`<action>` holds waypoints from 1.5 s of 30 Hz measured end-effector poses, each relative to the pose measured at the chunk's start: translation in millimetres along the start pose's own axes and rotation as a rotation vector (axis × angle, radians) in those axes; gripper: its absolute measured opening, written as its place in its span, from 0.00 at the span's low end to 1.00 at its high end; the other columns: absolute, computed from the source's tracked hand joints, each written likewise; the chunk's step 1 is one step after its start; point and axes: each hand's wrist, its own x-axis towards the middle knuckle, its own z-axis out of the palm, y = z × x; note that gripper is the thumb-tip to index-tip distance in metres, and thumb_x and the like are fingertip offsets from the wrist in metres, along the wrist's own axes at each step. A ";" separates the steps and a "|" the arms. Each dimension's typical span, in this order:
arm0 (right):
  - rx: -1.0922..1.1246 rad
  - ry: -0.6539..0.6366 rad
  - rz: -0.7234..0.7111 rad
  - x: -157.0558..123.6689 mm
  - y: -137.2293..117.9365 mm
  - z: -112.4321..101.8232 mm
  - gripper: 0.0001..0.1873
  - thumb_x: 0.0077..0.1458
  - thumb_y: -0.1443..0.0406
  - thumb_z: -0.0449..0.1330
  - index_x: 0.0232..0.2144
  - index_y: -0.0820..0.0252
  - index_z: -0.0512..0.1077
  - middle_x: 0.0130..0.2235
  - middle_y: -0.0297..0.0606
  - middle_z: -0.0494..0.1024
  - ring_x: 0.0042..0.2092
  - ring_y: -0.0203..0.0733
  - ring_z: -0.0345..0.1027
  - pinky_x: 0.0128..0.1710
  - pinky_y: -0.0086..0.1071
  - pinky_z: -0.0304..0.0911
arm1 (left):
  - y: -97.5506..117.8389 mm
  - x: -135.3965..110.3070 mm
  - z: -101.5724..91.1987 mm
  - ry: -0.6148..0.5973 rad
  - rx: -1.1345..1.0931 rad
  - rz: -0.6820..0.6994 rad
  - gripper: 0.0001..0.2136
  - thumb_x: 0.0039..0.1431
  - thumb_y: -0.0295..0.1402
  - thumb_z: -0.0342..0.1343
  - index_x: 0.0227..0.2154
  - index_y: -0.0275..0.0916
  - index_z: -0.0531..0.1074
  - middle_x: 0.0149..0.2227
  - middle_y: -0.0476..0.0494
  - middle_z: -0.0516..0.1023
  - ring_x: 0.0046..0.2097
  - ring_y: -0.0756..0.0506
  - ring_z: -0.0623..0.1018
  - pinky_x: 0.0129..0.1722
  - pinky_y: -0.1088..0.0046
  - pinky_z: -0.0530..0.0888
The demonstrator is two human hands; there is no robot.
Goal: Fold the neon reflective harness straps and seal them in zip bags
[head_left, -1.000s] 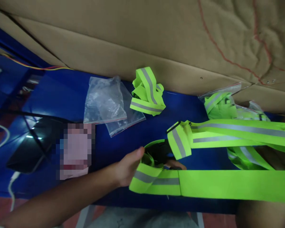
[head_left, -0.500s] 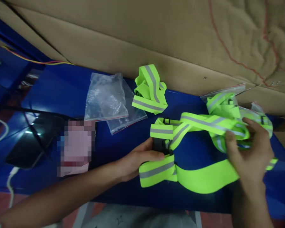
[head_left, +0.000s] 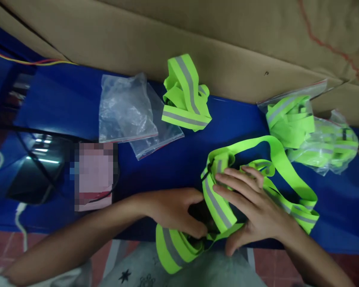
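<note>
A yellow-green reflective strap [head_left: 218, 203] with a grey stripe and black fittings lies partly folded at the front of the blue table. My left hand [head_left: 176, 211] is closed around its folded part, thumb and forefinger curled about a dark gap. One striped loop [head_left: 170, 249] hangs below that hand, past the table edge. My right hand [head_left: 257, 211] rests on the strap with fingers spread and thumb held apart. Beyond the right hand, a long plain loop [head_left: 283, 159] curves over the tabletop. What the left fingertips touch is hidden.
Another bundled strap [head_left: 188, 95] lies at the back, beside clear zip bags [head_left: 125, 111]. Bagged straps [head_left: 293, 123] sit at the back right against brown cardboard [head_left: 227, 48]. On the left are a dark phone-like device [head_left: 32, 171], cables and a blurred pink item [head_left: 95, 175].
My right hand has moved left, off the strap's far end and onto its folded part. The left hand has come slightly nearer the front edge, and the strap is bunched closer to me.
</note>
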 end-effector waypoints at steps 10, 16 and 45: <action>0.087 -0.062 0.112 0.3 -1.0 -2.3 0.43 0.55 0.32 0.58 0.48 0.65 0.75 0.45 0.45 0.79 0.50 0.50 0.73 0.68 0.52 0.50 | 9.7 -4.7 3.0 0.203 0.102 0.010 0.20 0.60 0.49 0.64 0.46 0.39 0.76 0.36 0.49 0.76 0.35 0.50 0.72 0.30 0.77 0.66; -0.150 0.092 0.112 -14.4 18.8 -11.6 0.09 0.66 0.73 0.55 0.35 0.62 0.74 0.32 0.39 0.77 0.37 0.43 0.73 0.53 0.46 0.65 | 2.7 3.0 1.5 0.589 0.306 0.268 0.17 0.62 0.39 0.64 0.52 0.42 0.73 0.41 0.48 0.80 0.41 0.48 0.79 0.42 0.72 0.74; -0.200 0.266 0.029 -3.0 -1.2 5.5 0.27 0.72 0.63 0.49 0.19 0.58 0.68 0.22 0.37 0.68 0.28 0.39 0.65 0.40 0.39 0.72 | -16.0 12.2 17.4 0.862 0.948 0.589 0.10 0.60 0.38 0.60 0.39 0.39 0.75 0.53 0.37 0.78 0.51 0.39 0.78 0.52 0.59 0.70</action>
